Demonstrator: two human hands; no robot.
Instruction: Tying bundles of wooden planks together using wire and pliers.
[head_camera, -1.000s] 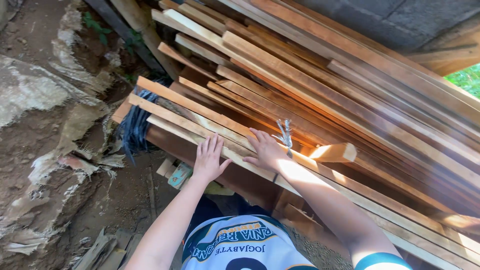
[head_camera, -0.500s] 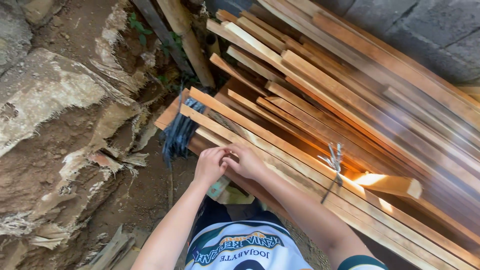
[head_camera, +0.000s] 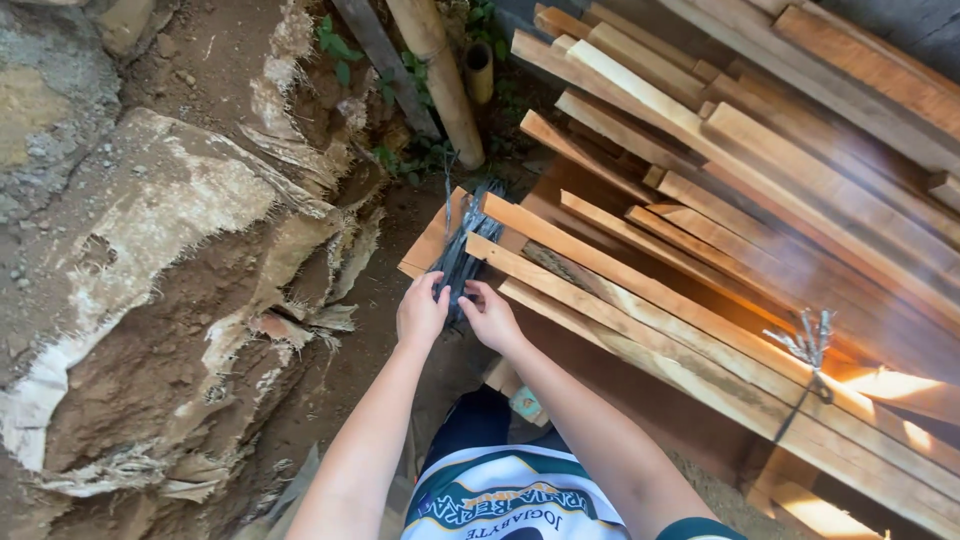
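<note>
Left hand: the left hand (head_camera: 421, 312) is at the near end of the plank stack, fingers curled onto the lower part of the dark binding; it grasps the strands there.
Right hand: the right hand (head_camera: 491, 316) sits just beside the left, fingertips pinching the same binding from the other side; the two hands nearly touch.
Dark binding: a bundle of dark wire or cord strands (head_camera: 462, 250) wraps around the ends of the lowest planks, running from the top face down over the edge to where both hands hold it.
Bound planks: several long reddish-brown planks (head_camera: 640, 300) lie side by side, slanting from the hands toward the lower right, their cut ends stepped unevenly.
Second tie: a grey twisted wire tie (head_camera: 810, 345) stands up from the same planks well away from the hands, loose ends splayed.
Upper stack: more planks (head_camera: 760, 150) are piled above and behind, slanting the same way, partly sunlit.
Pole: a round bamboo pole (head_camera: 440, 70) leans just beyond the plank ends.
Ground: bare earth with torn, frayed sacking (head_camera: 200, 230) lies to the left of the hands.
Clothing: a white and green jersey (head_camera: 500, 500) shows at the bottom edge.
</note>
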